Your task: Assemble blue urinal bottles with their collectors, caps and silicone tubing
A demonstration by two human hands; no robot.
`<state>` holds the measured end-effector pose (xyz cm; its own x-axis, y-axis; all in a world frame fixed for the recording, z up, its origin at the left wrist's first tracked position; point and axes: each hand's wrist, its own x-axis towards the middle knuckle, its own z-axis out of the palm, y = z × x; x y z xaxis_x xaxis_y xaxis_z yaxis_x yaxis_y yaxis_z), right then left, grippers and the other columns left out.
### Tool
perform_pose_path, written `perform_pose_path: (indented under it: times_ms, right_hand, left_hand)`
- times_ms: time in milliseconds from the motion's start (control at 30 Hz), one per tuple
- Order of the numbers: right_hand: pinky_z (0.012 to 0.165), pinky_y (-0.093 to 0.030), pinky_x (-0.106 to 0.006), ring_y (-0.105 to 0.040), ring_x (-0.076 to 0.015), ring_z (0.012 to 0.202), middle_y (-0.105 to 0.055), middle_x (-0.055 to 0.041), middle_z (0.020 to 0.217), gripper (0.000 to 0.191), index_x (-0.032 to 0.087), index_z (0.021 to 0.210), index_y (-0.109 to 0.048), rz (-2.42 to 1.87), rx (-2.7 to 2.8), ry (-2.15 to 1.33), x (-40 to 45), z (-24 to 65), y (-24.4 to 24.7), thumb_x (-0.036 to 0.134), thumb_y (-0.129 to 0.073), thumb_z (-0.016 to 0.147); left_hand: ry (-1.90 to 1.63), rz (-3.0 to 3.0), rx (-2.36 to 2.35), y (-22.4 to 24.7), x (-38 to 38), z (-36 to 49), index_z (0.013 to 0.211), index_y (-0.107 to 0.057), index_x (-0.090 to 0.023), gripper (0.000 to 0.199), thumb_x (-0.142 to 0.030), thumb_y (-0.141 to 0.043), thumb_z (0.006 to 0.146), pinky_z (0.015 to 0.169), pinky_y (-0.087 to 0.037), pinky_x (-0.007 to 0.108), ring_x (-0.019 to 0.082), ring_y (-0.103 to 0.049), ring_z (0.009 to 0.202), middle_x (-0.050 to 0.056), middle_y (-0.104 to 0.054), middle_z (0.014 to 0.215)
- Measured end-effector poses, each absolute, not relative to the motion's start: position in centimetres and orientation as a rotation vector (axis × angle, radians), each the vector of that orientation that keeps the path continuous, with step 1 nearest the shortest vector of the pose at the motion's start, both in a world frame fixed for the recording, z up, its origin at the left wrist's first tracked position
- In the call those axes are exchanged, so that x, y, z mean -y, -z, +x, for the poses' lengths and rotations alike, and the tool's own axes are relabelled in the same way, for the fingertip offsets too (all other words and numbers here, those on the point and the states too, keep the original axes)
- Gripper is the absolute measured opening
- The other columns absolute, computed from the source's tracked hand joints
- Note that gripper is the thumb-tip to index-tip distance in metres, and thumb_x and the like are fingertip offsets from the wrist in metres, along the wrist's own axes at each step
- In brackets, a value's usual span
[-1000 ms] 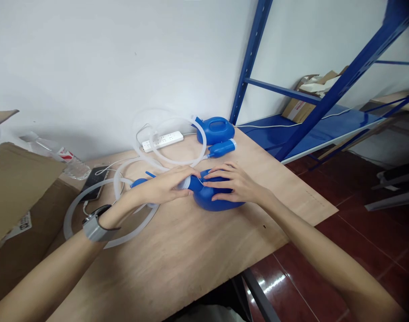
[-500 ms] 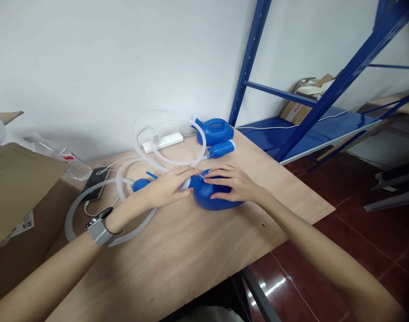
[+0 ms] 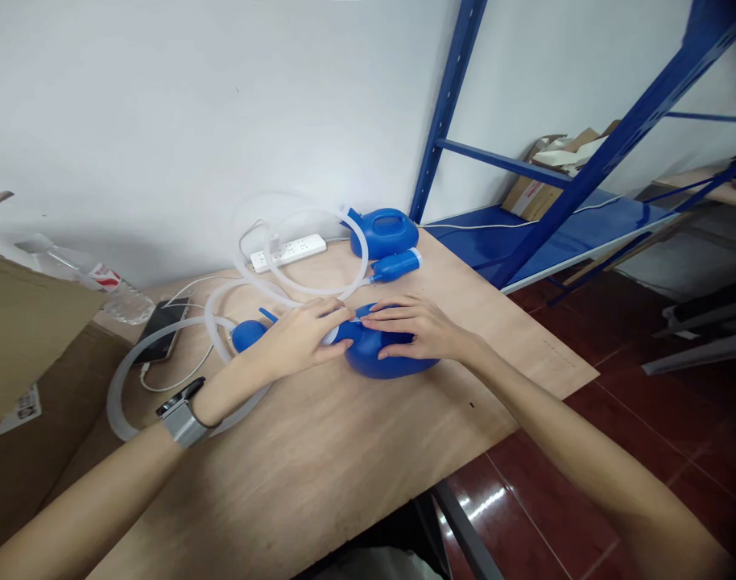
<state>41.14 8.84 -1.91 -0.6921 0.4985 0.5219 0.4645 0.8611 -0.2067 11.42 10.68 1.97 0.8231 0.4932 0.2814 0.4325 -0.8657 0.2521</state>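
A blue plastic jug (image 3: 380, 364) lies on the wooden table between both hands. My left hand (image 3: 308, 334) is closed around the jug's neck, where a clear hose joins it. Over the top of the jug, my right hand (image 3: 410, 326) grips the body and handle, its fingertips meeting the left fingers at the neck. Behind stands a second blue jug (image 3: 385, 234), and a blue bottle-shaped piece with a white end (image 3: 397, 265) lies in front of it. Left of my left hand is another blue piece (image 3: 247, 334) beside the coiled clear hose (image 3: 121, 387).
A white power strip (image 3: 289, 252) lies near the wall. On the left are a phone (image 3: 166, 332) with a cable, a plastic bottle (image 3: 96, 278) and a cardboard box (image 3: 35, 338). Blue shelving (image 3: 501, 165) holding an open carton (image 3: 534, 200) stands right.
The view has shifted slightly, so the objects on the left sit further left. Both hands stay at the jug's neck, with the left fingers slightly moved.
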Motion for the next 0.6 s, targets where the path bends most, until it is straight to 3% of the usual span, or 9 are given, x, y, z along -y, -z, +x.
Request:
perform_pose_path:
  times_ms: [200, 300, 467, 600]
  right_hand:
    - [0.113, -0.055, -0.049, -0.071, -0.0275, 0.134, -0.081, -0.0041, 0.134, 0.059, 0.033, 0.153, -0.063, -0.586, 2.475, -0.045, -9.27, 41.33, 1.90, 0.045, -0.079, 0.097]
    - [0.113, -0.055, -0.048, -0.070, -0.0271, 0.137, -0.079, -0.0040, 0.136, 0.054, 0.034, 0.150, -0.066, -0.566, 2.493, -0.027, -9.42, 41.47, 2.07, 0.044, -0.078, 0.099]
    - [0.113, -0.054, -0.045, -0.069, -0.0260, 0.138, -0.078, -0.0043, 0.137, 0.050, 0.032, 0.149, -0.067, -0.572, 2.497, 0.003, -9.33, 41.46, 1.93, 0.045, -0.075, 0.101]
    - [0.115, -0.053, -0.045, -0.069, -0.0256, 0.137, -0.078, -0.0040, 0.138, 0.050, 0.032, 0.149, -0.067, -0.588, 2.510, -0.018, -9.28, 41.39, 1.78, 0.045, -0.075, 0.101]
  left_hand:
    - [-0.429, 2.845, -0.712, -2.61, -10.91, 11.22, 0.147, -0.062, -0.025, 0.043, -0.040, -0.058, 0.107, 0.097, -0.059, 0.043, 0.029, -0.071, 0.113, 0.011, -0.071, 0.123]
    - [-0.387, 2.883, -0.738, -2.82, -10.78, 11.38, 0.145, -0.065, -0.027, 0.040, -0.038, -0.057, 0.107, 0.098, -0.059, 0.044, 0.030, -0.070, 0.112, 0.011, -0.069, 0.123]
    - [-0.365, 2.918, -0.784, -2.45, -10.54, 11.71, 0.140, -0.066, -0.021, 0.038, -0.038, -0.060, 0.106, 0.092, -0.062, 0.047, 0.032, -0.071, 0.109, 0.014, -0.068, 0.123]
    - [-0.502, 2.910, -0.752, -1.88, -10.59, 11.73, 0.135, -0.066, -0.022, 0.034, -0.038, -0.063, 0.105, 0.097, -0.062, 0.047, 0.032, -0.071, 0.118, 0.014, -0.069, 0.132]
